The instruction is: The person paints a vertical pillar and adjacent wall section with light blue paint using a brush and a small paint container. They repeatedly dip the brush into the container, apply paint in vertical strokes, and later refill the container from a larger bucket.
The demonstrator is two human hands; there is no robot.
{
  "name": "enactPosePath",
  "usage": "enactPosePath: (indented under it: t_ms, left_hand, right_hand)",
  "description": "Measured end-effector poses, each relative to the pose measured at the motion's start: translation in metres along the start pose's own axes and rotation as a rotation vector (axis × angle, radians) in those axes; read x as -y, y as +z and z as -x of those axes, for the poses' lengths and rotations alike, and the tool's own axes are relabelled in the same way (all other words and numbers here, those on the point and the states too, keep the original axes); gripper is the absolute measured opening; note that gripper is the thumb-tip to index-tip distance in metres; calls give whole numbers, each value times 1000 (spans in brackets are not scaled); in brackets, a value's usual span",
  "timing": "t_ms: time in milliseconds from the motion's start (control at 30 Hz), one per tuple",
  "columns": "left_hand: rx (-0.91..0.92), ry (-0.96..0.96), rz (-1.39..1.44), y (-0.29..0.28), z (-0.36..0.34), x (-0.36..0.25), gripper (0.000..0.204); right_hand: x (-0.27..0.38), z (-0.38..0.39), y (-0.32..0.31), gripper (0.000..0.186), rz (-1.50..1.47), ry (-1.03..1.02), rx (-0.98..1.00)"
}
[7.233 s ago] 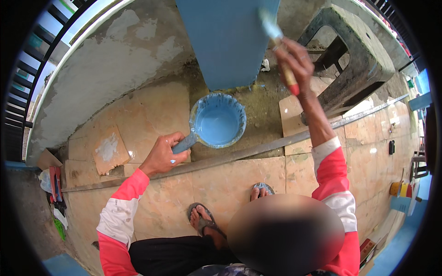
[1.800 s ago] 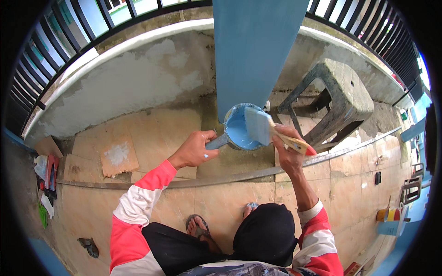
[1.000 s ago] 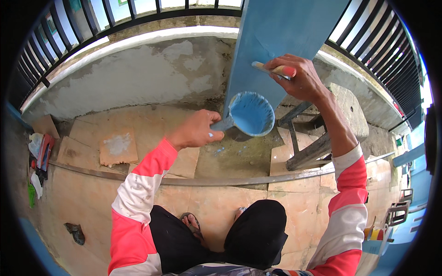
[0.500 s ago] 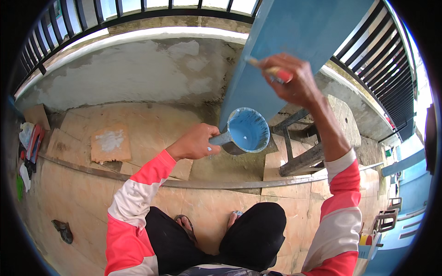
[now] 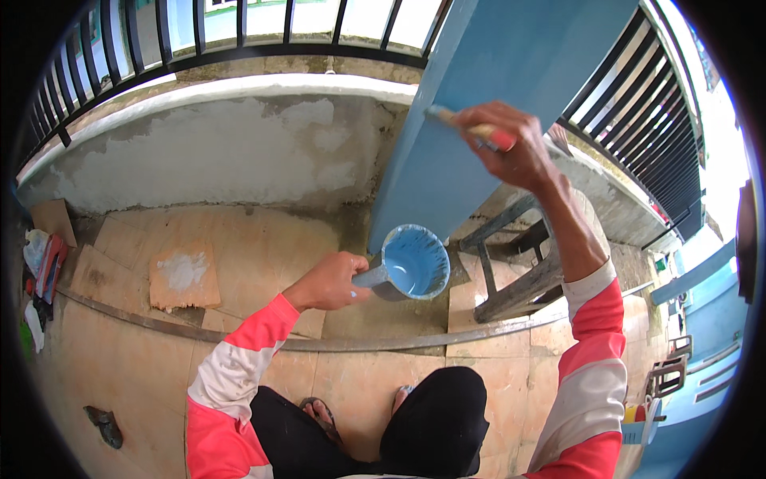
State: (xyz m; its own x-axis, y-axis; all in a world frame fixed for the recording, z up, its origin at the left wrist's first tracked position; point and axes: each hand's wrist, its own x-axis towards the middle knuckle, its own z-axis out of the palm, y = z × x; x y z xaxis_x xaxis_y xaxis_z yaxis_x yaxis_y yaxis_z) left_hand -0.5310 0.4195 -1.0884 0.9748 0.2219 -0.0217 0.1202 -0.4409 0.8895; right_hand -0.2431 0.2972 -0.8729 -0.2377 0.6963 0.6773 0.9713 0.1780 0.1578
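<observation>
My left hand (image 5: 329, 281) is closed round the handle of a dipper (image 5: 435, 275) with light blue paint in it. Dark and blue smears streak the dipper's inner wall. Higher up and to the right, my right hand (image 5: 511, 144) grips a paintbrush (image 5: 483, 130) with a wooden handle, red at its end. The brush tip, blurred by motion, meets the left edge of a blue pillar (image 5: 519, 64). The dipper is held just in front of the pillar's foot.
A low, patchy cement wall (image 5: 239, 152) with a black fence (image 5: 271, 53) runs behind. A stool (image 5: 523, 275) lies tipped right of the pillar. A square board (image 5: 183, 275) with grey smears lies left. Nearby are a dark scrap (image 5: 105, 425) and a floor ledge (image 5: 383, 345).
The dipper and my left hand now appear lower and a little to the left as the view has shifted. My right hand keeps the brush at the pillar's left edge.
</observation>
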Motion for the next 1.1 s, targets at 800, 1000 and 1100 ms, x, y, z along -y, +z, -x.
enactPosePath:
  t_ms: [800, 1000, 1100]
  left_hand:
    - [27, 8, -42, -7, 3, -3, 31]
    - [37, -22, 42, -7, 7, -3, 28]
    - [54, -14, -28, -5, 2, -7, 31]
  right_hand:
    - [-45, -76, -89, 24, 277, -151, -48]
    - [-56, -86, -128, 43, 637, -340, -320]
    - [-53, 11, -49, 36, 799, -316, -64]
